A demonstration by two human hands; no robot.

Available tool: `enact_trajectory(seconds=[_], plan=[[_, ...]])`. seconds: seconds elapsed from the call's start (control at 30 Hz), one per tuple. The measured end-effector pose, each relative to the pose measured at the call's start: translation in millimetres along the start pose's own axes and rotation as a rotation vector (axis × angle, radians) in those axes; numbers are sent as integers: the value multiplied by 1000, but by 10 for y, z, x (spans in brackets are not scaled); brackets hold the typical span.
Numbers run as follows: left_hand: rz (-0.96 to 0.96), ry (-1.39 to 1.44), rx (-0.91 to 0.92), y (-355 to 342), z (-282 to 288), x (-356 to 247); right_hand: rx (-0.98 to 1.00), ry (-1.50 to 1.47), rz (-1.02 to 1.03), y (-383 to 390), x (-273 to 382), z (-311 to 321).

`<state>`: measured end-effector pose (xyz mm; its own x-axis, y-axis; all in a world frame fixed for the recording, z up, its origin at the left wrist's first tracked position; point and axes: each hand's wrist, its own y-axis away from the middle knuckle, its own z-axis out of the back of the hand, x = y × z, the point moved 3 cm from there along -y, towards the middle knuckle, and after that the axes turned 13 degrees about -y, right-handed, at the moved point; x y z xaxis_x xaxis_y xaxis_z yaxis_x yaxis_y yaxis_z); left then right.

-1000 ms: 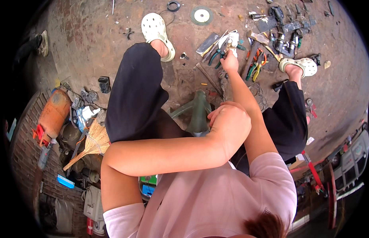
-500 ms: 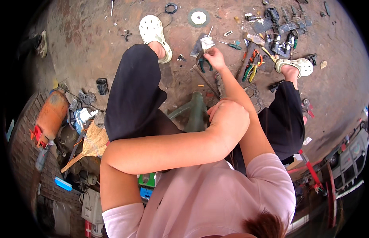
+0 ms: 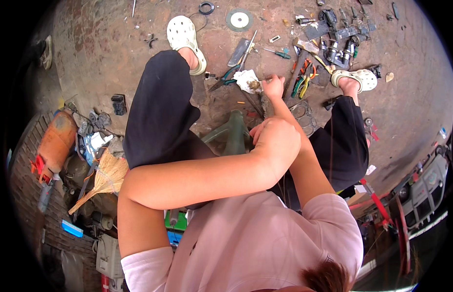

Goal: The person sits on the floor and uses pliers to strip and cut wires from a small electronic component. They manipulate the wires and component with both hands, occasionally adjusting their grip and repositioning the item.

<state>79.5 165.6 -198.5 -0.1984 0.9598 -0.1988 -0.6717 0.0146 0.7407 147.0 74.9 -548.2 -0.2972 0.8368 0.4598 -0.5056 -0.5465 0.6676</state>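
Observation:
My right hand (image 3: 273, 86) reaches down to the dirt floor between my feet. Its fingers are curled at the right edge of a crumpled white rag (image 3: 246, 78), which has a small brown lump on it. Green-handled pliers (image 3: 225, 78) lie just left of the rag. My left arm crosses my chest. My left hand (image 3: 275, 138) rests as a loose fist on my right forearm and holds nothing. I sit bent forward on a green stool (image 3: 232, 134).
Several hand tools and metal parts (image 3: 333, 39) lie on the floor at the upper right, with red and yellow pliers (image 3: 304, 80) beside them. A grinding disc (image 3: 239, 19) lies at the top. At the left are an orange cylinder (image 3: 53, 143) and a straw broom (image 3: 104, 177).
My right hand has swung left and down with the white rag, from up by the tools to the floor in front of the stool. My left arm has stayed still.

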Motion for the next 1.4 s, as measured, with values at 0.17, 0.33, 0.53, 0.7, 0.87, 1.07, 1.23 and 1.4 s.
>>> enact_trajectory(seconds=[0.17,0.33,0.53,0.7,0.87,1.07,1.23,1.4], plan=[[76,-109,-94,88,11,-3,-191,38,80,-412,254,339],[8,-100,-32,129,64,-22,149,-19,191,-817,409,171],[-13,-173,53,104,53,-39,230,137,89,-188,449,-251],[-96,-156,86,141,-20,-88,268,-23,100,67,-80,-606],[-48,-28,-59,31,-290,-260,394,-212,39,337,-31,-389],[-30,-31,-416,-81,-28,183,235,155,357,788,649,1461],[-106,-78,-415,-115,172,232,-561,284,120,1324,602,4668],[-132,-131,-430,-162,103,308,-1177,143,-579,3918,-682,7330]])
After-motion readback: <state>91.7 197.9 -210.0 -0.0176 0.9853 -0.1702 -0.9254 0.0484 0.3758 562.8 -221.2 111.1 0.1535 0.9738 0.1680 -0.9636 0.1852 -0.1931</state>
